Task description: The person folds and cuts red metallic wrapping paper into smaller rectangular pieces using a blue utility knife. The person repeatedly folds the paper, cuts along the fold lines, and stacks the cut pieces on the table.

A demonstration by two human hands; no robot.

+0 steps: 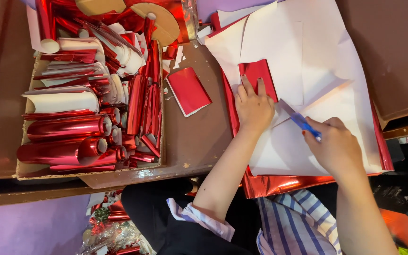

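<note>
Box: we see an open cardboard box (27, 170) at the left of the table, packed with rolls of shiny red foil (64, 127) and curled white-backed offcuts.
Loose piece: a small red rectangle with a white edge (188, 90) lies alone on the table between the box and the sheets.
Disc: a round cardboard disc (164, 21) sits at the top, above the box.
Sheets: we see large sheets (327, 52) lying white side up, their red foil face showing along the near edge (284, 183).
Left hand: our left hand (253, 107) lies flat, fingers together, pressing a small red foil card (256, 73) onto the white sheet.
Right hand: our right hand (336, 146) is closed around blue-handled scissors (298, 118), blades parted at the sheet just beside the left hand.
In the way: our forearms cover the near part of the sheets.
Surface: a brown table (194, 141), scuffed.
Room: purple floor at lower left, red foil scraps (114, 226) below the table edge.
</note>
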